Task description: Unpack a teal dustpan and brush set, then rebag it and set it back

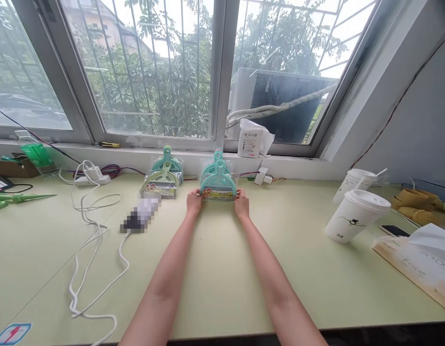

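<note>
A turquoise dustpan set (218, 186) in clear wrapping leans near the window ledge, with another turquoise set (218, 161) behind it. My left hand (194, 201) grips the front set's left lower edge, and my right hand (241, 203) grips its right lower edge. Just to the left, a wrapped green dustpan set (165, 181) rests in front of a wrapped teal one (167, 158). The fingertips are partly hidden at the package edges.
White cables (96, 230) and a power strip (92, 179) lie left, near a blurred device (140, 215). Two white cups (357, 215), a phone (394, 230) and a tissue pack (417, 262) are right. A paper package (250, 140) stands on the ledge.
</note>
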The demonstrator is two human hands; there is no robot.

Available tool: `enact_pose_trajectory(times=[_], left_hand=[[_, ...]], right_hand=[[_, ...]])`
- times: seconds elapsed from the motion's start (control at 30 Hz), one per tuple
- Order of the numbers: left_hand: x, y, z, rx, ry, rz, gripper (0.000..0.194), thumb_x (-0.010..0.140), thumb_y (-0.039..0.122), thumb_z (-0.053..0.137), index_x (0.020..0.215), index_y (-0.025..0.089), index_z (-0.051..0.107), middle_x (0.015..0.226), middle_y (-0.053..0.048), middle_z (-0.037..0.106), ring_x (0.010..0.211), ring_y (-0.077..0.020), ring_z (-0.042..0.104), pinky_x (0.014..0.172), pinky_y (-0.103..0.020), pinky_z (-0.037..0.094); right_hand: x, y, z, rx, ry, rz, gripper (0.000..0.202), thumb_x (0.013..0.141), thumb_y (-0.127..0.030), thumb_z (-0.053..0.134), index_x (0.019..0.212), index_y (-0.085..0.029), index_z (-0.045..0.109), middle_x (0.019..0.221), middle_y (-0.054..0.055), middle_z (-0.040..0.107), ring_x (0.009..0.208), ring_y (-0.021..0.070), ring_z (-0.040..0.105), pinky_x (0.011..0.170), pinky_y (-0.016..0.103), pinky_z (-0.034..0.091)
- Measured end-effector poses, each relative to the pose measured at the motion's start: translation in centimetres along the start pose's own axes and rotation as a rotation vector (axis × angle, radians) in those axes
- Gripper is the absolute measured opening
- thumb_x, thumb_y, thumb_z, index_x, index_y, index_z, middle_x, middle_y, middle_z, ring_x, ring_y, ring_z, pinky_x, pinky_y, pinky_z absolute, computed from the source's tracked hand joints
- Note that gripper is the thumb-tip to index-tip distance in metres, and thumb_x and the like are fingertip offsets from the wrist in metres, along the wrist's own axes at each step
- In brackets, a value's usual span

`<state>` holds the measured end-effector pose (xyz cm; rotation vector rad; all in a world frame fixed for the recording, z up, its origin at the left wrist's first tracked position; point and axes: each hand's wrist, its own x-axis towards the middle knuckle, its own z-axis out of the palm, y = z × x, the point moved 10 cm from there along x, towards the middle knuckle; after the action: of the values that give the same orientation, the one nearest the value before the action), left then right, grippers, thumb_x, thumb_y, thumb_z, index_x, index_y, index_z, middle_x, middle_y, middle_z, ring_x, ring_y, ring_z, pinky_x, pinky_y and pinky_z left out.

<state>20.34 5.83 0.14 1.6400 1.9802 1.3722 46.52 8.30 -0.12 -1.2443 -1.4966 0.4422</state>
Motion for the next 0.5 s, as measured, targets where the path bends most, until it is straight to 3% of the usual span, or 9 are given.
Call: enact_pose_trajectory(times=[0.1,0.2,0.37,0.5], left_hand=[[2.3,-0.5,0.7,0.072,0.035,0.008,0.016,0.078,0.033,0.065,0.087,0.021,0.066,0.105,-0.01,0.065,0.087,-0.0237,0.063,0.076,-0.031,0.043],[4.3,-0.5,1.4,0.154,0.078,0.023,0.016,0.082,0.032,0.062,0.095,0.022,0.063,0.109,-0.009,0.061,0.089,-0.0226,0.063,0.076,-0.031,0.045],[6.9,-0.9,2.1,0.154,0.154,0.017,0.05,0.082,0.024,0.063,0.128,0.023,0.044,0.121,-0.012,0.053,0.103,-0.024,0.059,0.079,-0.033,0.047],[7.6,-1.5,2.9,0.187,0.116,0.0,0.033,0.087,0.027,0.054,0.12,0.022,0.053,0.115,-0.012,0.057,0.11,-0.0271,0.055,0.084,-0.036,0.046]], right_hand=[[2.3,0.6,1.4,-0.104,0.026,-0.023,0.021,0.078,-0.015,0.049,0.096,-0.023,0.055,0.089,0.006,0.064,0.087,0.0212,0.06,0.077,0.033,0.048],[4.2,0.9,2.8,-0.287,0.064,-0.049,0.034,0.08,-0.015,0.047,0.113,-0.019,0.053,0.118,0.013,0.058,0.115,0.0265,0.05,0.084,0.037,0.048],[6.1,1.0,6.0,-0.469,-0.014,-0.144,0.065,0.083,-0.008,0.034,0.146,-0.012,0.02,0.152,0.014,0.028,0.138,0.0264,0.03,0.101,0.04,0.04],[6.4,1.6,7.6,-0.485,-0.111,-0.17,0.068,0.085,-0.011,0.029,0.15,-0.01,0.007,0.153,0.015,0.027,0.139,0.0266,0.029,0.103,0.042,0.039]])
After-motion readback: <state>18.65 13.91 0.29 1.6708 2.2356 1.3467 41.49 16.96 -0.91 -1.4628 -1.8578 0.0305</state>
